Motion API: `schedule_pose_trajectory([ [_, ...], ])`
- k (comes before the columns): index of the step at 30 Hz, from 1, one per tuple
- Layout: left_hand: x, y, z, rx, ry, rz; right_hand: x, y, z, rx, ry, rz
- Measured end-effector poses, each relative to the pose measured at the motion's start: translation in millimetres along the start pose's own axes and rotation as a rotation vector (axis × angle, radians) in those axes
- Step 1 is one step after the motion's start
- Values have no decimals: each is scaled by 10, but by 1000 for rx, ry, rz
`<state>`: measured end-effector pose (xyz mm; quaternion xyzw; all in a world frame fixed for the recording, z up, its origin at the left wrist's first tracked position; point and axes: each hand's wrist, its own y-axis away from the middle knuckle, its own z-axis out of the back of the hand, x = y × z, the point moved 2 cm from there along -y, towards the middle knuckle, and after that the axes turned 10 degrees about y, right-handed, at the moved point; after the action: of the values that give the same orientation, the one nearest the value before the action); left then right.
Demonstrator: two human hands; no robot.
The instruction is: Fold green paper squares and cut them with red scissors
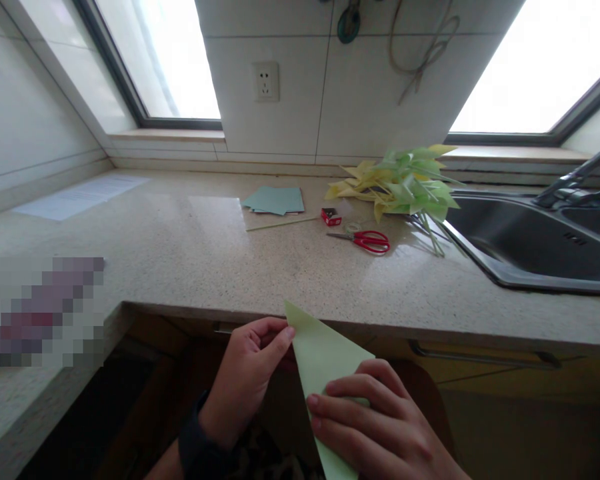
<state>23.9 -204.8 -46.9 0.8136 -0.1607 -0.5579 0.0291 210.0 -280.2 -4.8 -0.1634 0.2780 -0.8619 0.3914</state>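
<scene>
A pale green sheet of paper [325, 353], folded to a pointed triangle, is held in front of the counter's edge. My left hand [250, 377] pinches its left edge near the upper point between thumb and fingers. Across the lower part of the paper lies my right hand [380, 420], its fingers bent over the front and reaching the left edge. The thumb of the right hand is hidden, and the paper's lower end runs out of view.
Red-handled scissors [373, 241], a small red box [331, 217], a thin stick [283, 225] and blue-green paper sheets [275, 200] lie on the counter [190, 260]. Yellow and green paper pinwheels [405, 180] lie beside the sink [520, 240]. A printed sheet [80, 193] rests at left.
</scene>
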Motion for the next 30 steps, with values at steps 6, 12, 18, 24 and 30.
schedule_pose_trajectory([
  [6,0,14,-3,32,16,5,15,34,-11,23,-12,-3],
  [12,38,69,-99,138,57,71,13,61,-10,-3,-68,-45],
  [18,107,148,-190,187,47,129,33,49,-4,-15,-123,-89],
  [24,113,115,-174,149,6,95,58,64,-42,1,-68,-65],
  [30,128,117,-158,143,-89,46,50,79,-42,16,-88,-91],
])
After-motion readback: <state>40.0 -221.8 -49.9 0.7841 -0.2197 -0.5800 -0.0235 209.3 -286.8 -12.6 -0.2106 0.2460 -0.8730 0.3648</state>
